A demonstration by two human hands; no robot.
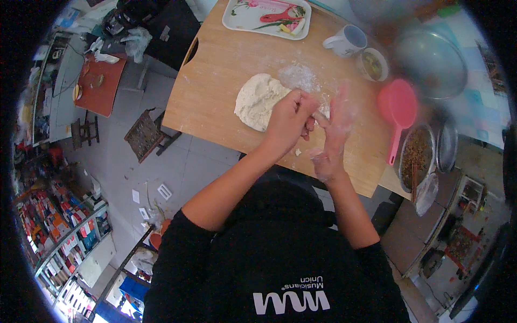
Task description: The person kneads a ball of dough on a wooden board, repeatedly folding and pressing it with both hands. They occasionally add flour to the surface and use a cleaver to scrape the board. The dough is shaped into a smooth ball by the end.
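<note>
A large pale lump of dough [257, 101] rests on the floured wooden board, with a patch of loose white flour [299, 77] just beyond it. My left hand [291, 117] is closed in front of the dough's right side, its fingers curled in by my right thumb. What those fingers grip, if anything, is hidden. To its right, my right hand [339, 121] is raised over the board, fingers stretched out and coated with flour, a little blurred. A small dough scrap [298, 153] lies below the hands.
The wooden board [210, 91] bears a floral tray [231, 21], a white mug [344, 42] and a small bowl [372, 64]. On the right are a pink ladle [397, 105], a glass lid [431, 62] and a bowl of brown filling [417, 153] with chopsticks. A stool [144, 135] stands left.
</note>
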